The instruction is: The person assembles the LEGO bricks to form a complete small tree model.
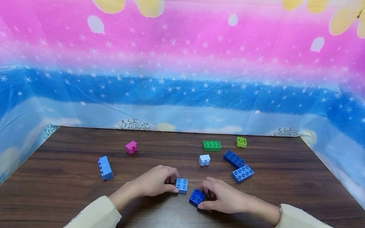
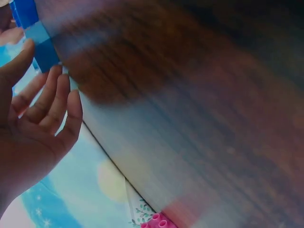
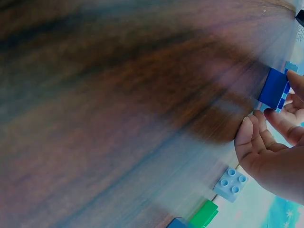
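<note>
Near the front middle of the table, my left hand (image 1: 158, 181) pinches a light blue square toy brick (image 1: 181, 185) by its left side, studs facing up. In the left wrist view the thumb and fingertips lie at two sides of this brick (image 2: 45, 47). My right hand (image 1: 226, 194) pinches a dark blue square toy brick (image 1: 196, 198) between thumb and fingers, turned at an angle. The right wrist view shows the dark blue brick (image 3: 274, 89) standing close to the tabletop. A small gap separates the two bricks in the head view.
Beyond my hands lie a white brick (image 1: 204, 160), a green brick (image 1: 212, 145) and a lime brick (image 1: 241, 142). Two long blue bricks, one dark (image 1: 234, 159) and one lighter (image 1: 242, 174), lie at the right. A pink brick (image 1: 131, 147) and a long blue brick (image 1: 105, 168) lie left.
</note>
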### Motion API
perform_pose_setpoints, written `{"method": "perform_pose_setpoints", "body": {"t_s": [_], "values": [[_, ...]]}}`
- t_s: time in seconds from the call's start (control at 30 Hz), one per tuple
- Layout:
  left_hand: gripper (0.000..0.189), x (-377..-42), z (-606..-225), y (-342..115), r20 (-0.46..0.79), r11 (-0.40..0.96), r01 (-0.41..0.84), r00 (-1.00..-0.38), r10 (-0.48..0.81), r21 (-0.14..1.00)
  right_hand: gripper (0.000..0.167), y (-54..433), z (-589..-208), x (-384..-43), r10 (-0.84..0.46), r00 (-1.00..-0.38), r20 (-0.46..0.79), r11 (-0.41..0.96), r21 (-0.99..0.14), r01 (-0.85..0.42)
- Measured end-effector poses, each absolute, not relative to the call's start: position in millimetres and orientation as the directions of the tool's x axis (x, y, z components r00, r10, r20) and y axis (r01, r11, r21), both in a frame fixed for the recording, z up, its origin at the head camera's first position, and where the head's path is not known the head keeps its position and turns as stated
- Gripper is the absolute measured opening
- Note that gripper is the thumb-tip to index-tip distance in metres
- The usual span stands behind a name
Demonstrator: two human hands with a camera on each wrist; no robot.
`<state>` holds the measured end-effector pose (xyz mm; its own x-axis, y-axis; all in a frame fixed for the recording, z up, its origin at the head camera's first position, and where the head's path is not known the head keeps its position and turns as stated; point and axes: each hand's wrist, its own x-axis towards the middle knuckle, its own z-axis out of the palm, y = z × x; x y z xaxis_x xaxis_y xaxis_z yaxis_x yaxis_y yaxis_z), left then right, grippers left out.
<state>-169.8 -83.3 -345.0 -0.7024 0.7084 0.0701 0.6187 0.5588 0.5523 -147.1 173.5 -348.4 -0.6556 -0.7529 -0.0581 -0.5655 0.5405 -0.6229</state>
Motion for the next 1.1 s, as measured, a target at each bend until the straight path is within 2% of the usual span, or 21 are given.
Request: {"method": "perform_pose_setpoints", "body": {"t_s": [0.17,0.77,1.1], "values": [[0.023,-171.1,-347.2,-81.3,0.065,0.581,0.577,-0.740,0.670,0.574,0.032,174.1,-347.9,-148.1,-0.744,-0.665,-0.070,0.551,-0.627,-0.551],[0.021,-172.8,-348.5,-83.8,0.088,0.541,0.575,-0.730,0.678,0.614,0.028,174.2,-343.8,-151.3,-0.723,-0.682,-0.111,0.575,-0.644,-0.504],[0.021,-173.8,-349.2,-83.3,0.082,0.549,0.582,-0.727,0.682,0.600,0.022,174.3,-339.2,-152.8,-0.732,-0.678,-0.067,0.573,-0.600,-0.558]]}}
